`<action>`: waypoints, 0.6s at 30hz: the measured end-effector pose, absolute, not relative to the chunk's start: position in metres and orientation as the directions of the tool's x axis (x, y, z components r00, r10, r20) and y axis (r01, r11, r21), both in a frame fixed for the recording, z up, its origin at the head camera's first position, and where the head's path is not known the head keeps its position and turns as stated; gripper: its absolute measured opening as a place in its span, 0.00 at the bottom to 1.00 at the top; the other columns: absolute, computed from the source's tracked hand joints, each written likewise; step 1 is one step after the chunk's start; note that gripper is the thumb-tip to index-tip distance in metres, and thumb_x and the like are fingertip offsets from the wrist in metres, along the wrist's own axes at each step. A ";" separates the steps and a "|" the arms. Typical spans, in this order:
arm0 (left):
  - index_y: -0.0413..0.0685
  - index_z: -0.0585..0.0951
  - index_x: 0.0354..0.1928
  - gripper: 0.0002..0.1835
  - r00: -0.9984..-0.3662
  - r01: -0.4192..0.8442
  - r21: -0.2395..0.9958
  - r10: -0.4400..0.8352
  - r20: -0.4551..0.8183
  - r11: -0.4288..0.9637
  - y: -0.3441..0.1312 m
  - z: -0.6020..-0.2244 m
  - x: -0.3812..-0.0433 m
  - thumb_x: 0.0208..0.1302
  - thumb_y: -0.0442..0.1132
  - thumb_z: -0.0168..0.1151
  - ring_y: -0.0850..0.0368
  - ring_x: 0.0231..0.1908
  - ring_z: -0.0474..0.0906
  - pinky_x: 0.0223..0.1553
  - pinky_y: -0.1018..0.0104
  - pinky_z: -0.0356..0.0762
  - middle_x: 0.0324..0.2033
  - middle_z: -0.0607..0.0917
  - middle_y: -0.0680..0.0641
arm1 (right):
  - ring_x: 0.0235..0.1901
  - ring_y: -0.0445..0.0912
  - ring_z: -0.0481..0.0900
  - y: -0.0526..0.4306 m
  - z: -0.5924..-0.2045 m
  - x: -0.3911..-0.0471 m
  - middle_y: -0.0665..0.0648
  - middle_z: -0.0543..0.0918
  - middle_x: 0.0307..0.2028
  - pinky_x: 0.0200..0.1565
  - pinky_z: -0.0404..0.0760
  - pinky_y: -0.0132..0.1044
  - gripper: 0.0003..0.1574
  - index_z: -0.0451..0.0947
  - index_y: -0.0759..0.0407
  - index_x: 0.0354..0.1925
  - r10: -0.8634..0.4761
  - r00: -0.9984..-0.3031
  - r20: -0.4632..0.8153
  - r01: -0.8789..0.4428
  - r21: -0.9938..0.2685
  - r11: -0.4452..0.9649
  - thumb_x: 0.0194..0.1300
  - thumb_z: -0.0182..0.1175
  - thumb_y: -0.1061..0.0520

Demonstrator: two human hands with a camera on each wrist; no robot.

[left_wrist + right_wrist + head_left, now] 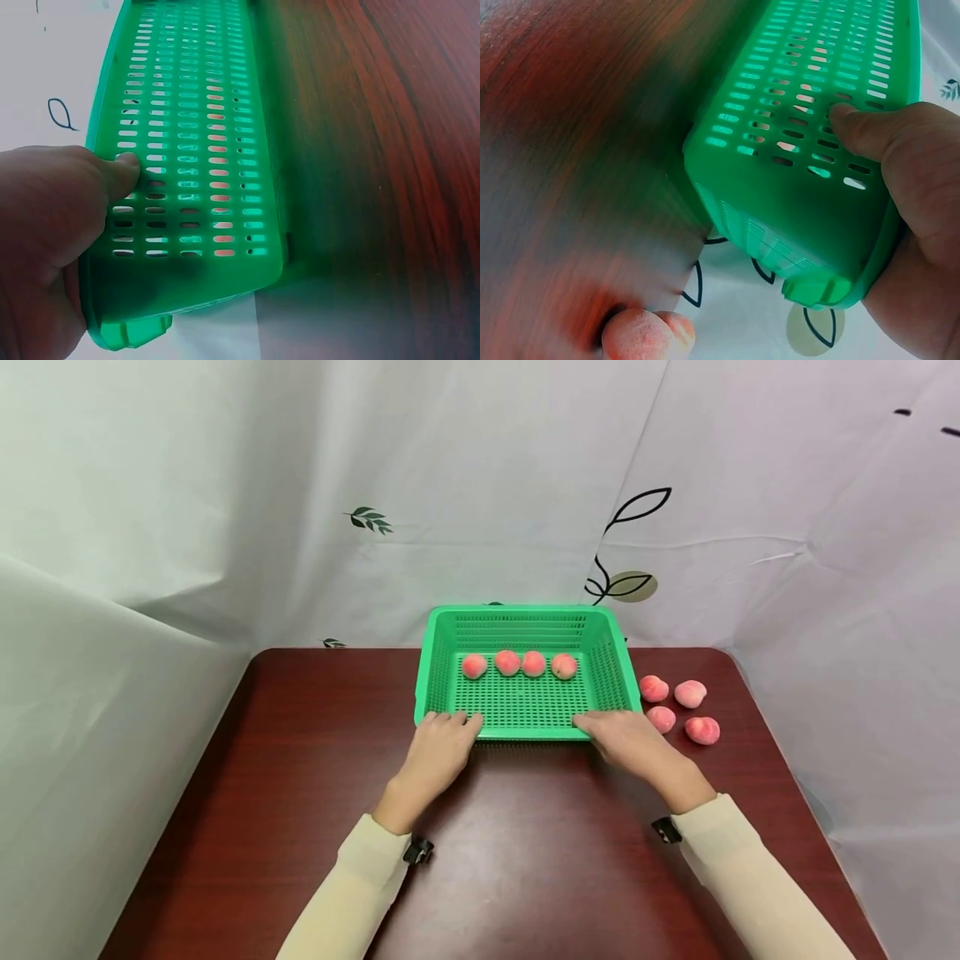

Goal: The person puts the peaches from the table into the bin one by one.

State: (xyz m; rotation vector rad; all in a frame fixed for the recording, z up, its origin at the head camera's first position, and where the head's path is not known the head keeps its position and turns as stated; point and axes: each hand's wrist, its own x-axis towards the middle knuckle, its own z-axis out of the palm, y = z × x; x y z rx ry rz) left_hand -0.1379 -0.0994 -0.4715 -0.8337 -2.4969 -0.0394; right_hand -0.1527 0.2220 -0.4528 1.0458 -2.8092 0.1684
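Note:
A green slotted plastic basket (525, 734) stands at the far side of the table, with several pink-red peaches (507, 662) in a row inside it. My left hand (441, 750) grips the near rim close to its left corner, and in the left wrist view the thumb (126, 169) presses the outside of the slotted wall. Toward the right corner, my right hand (624, 742) holds the same rim; its thumb (847, 120) lies against the outer wall in the right wrist view. The fingers over the rim are partly hidden in both wrist views.
Several loose peaches (702, 731) lie on the table just right of the basket, near my right hand. The dark red-brown wooden table (495, 860) meets a pale hanging cloth (480, 485) with leaf prints behind and at both sides.

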 end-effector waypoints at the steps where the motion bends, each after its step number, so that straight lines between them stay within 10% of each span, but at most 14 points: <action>1: 0.49 0.71 0.28 0.12 -0.687 0.572 -0.124 0.556 0.468 0.811 -0.099 -0.471 -0.138 0.65 0.25 0.52 0.57 0.16 0.59 0.27 0.68 0.42 0.17 0.64 0.53 | 0.24 0.45 0.74 0.222 -0.453 -0.153 0.47 0.69 0.23 0.30 0.71 0.39 0.17 0.65 0.50 0.30 -0.640 -0.751 0.165 -0.655 -0.058 0.753 0.67 0.60 0.67; 18: 0.49 0.72 0.29 0.12 -0.751 0.571 -0.087 0.562 0.347 0.817 -0.098 -0.465 -0.141 0.63 0.25 0.58 0.57 0.15 0.61 0.24 0.67 0.46 0.16 0.69 0.51 | 0.31 0.49 0.83 0.226 -0.454 -0.154 0.50 0.82 0.30 0.37 0.81 0.46 0.11 0.76 0.55 0.40 -0.675 -0.716 0.179 -0.694 -0.079 0.716 0.63 0.69 0.63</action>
